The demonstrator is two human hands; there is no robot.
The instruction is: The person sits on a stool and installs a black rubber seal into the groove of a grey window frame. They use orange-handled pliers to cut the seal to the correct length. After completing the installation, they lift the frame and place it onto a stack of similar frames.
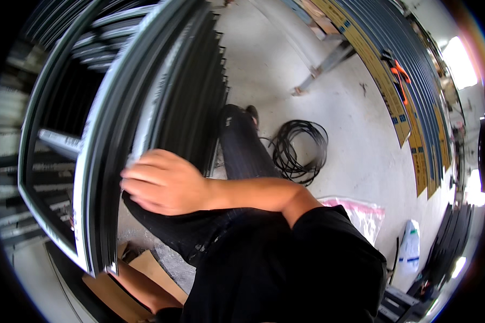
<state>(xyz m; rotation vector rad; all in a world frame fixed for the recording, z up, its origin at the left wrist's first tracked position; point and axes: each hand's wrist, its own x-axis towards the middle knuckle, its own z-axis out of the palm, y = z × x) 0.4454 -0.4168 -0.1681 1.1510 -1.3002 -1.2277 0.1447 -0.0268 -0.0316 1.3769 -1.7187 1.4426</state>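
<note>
Several tall, dark metal frames (108, 124) with pale edges stand side by side at the left, with open gaps between their bars. My right hand (164, 183) reaches across my body, its slightly blurred fingers closed over the near edge of a frame. Coming from the lower edge, my left forearm passes behind the bottom corner of the frames. The left hand itself is hidden there, so its grip does not show. Beyond my right hand, more dark frames (188, 91) stand in a close row with stepped ends.
A coil of black cable (300, 152) lies on the grey floor beside my leg. At the right are long blue-grey profiles with cardboard strips (385, 81) and orange-handled pliers (400, 75). A clear plastic bag (364, 218) lies near my right elbow; cardboard (159, 272) sits below the frames.
</note>
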